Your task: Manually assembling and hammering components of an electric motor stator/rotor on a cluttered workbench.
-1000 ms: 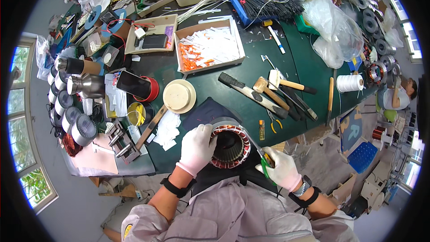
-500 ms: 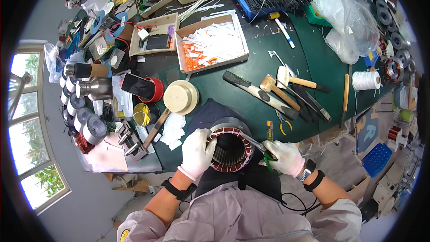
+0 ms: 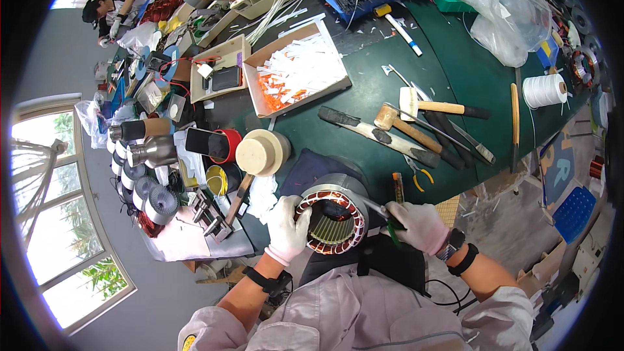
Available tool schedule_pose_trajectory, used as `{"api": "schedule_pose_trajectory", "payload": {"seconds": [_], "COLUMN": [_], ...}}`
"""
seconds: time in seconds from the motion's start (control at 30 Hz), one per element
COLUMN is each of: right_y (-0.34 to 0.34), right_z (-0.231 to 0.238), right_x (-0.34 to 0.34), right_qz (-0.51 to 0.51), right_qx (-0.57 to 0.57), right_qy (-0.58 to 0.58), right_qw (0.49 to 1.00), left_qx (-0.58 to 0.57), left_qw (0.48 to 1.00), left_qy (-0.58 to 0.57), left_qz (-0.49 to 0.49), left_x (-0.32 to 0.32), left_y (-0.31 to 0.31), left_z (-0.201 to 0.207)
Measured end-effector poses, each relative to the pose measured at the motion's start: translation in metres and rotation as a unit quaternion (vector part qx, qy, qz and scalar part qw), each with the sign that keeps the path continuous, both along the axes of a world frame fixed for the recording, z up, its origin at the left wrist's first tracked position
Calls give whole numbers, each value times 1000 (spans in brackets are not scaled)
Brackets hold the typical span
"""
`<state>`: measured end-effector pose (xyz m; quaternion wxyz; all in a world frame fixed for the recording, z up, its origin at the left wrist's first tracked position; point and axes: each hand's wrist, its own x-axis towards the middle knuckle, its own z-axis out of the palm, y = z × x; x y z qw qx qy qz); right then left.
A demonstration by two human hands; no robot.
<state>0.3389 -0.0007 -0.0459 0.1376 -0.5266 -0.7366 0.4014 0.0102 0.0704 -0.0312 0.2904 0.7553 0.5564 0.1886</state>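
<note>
A motor stator [image 3: 335, 237] lies at the table's near edge, its round bore facing me. White lacing binds the red-brown winding ring around the opening. My left hand [image 3: 287, 229], in a white glove, grips the ring's left side, thumb on the rim and fingertips partly hidden. On the other side my gloved right hand [image 3: 422, 226] is closed around green-handled scissors [image 3: 372, 204]. Their metal blades point up and left, along the stator's upper right rim. A dark cloth [image 3: 318, 170] is behind the stator.
Hammers [image 3: 413, 135], a taped bar [image 3: 370, 133] and pliers [image 3: 419, 172] lie beyond my right hand. A carton [image 3: 338, 81] of white and orange slips stands farther back. At left are a cream round block [image 3: 257, 154], a phone [image 3: 205, 142] and steel bottles [image 3: 153, 151]. White cord [image 3: 545, 91] stands far right.
The view has swung, so the table contents appear shifted. The stator's opening shows rounder and its bore brighter. Both hands keep their holds; the right hand's fingers now cover more of the scissor handles.
</note>
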Motion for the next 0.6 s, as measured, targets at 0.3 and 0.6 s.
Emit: {"api": "schedule_pose_trajectory", "payload": {"seconds": [0.3, 0.6], "right_y": [-14, -14], "right_z": [21, 29], "right_x": [16, 12], "right_qz": [-185, -214], "right_qx": [-53, -54], "right_qy": [-31, -68], "right_qw": [981, 973], "left_qx": [4, -76], "left_qw": [997, 992], "left_qy": [19, 80], "left_qz": [70, 65], "left_x": [11, 12], "left_y": [-19, -7], "left_z": [8, 42]}}
